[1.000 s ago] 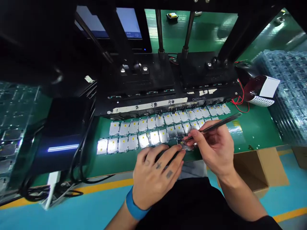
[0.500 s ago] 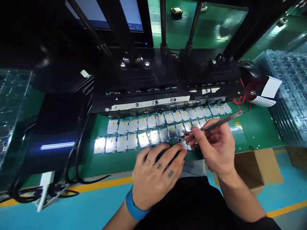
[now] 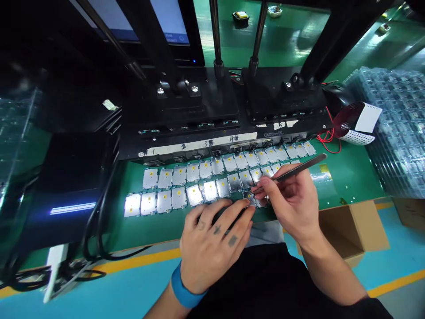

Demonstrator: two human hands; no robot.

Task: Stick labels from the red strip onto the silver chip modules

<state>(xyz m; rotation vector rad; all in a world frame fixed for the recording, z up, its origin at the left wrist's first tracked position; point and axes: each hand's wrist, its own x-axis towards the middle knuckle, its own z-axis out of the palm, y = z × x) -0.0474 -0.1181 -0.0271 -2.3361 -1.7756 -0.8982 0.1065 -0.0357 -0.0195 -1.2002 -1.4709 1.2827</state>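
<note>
Rows of small circuit boards with silver metal shields (image 3: 179, 197) and yellow dots lie on the green bench top. Metal tweezers (image 3: 299, 169) are gripped in my right hand (image 3: 295, 199), their tips down at a small board (image 3: 250, 198) in the nearest row. My left hand (image 3: 212, 243), with a blue wristband, rests palm down at the bench's front edge. Its fingers are bent and spread, the index fingertip at that same board's edge. Something dark shows between these fingers, too hidden to name. What the tweezer tips touch is too small to tell.
Behind the boards stands a black test fixture (image 3: 186, 119) with numbered tape and upright rods. Black cables (image 3: 102, 212) run at the left. Stacked clear plastic trays (image 3: 398, 115) and red wires (image 3: 328, 141) are at the right. A cardboard box (image 3: 368, 228) sits below the bench edge.
The whole view has shifted slightly, so the bench and fixture appear further left. Both hands keep almost the same pose at the small board, with the tweezers still in my right hand.
</note>
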